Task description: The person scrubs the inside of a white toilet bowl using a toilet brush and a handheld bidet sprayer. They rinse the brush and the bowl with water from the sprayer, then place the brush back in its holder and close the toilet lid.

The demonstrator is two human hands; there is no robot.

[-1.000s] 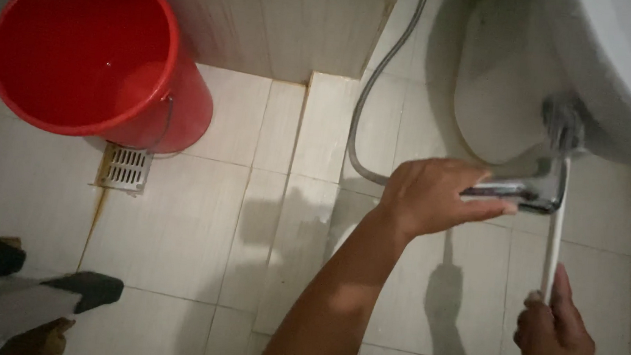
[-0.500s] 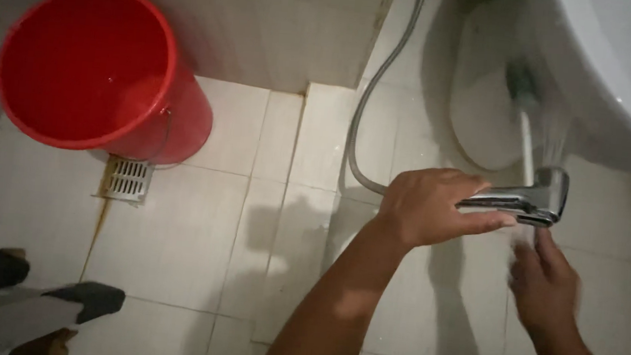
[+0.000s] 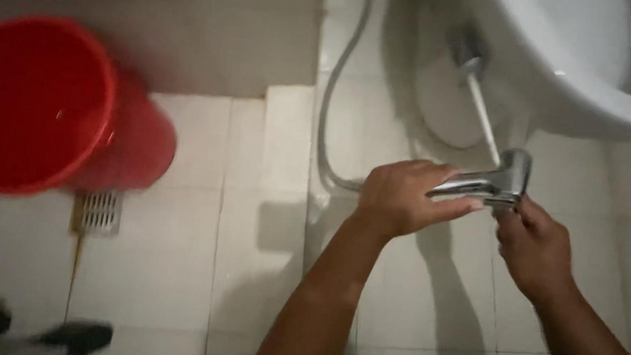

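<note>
My left hand grips a chrome hand sprayer and holds it level over the floor tiles. Its grey hose loops down the wall behind. Just right of and below the sprayer head, my right hand is closed on the white handle of a toilet brush. The handle slants up to the left, and the dark brush head rests against the outside of the white toilet bowl.
A red bucket stands at the left against the wall. A metal floor drain is set in the tiles beside it. Dark blurred shapes, perhaps footwear, lie at the bottom left.
My right hand has come up from low on the right to just under the sprayer head. The brush head slid left and higher along the toilet's outside. My left hand kept the sprayer.
</note>
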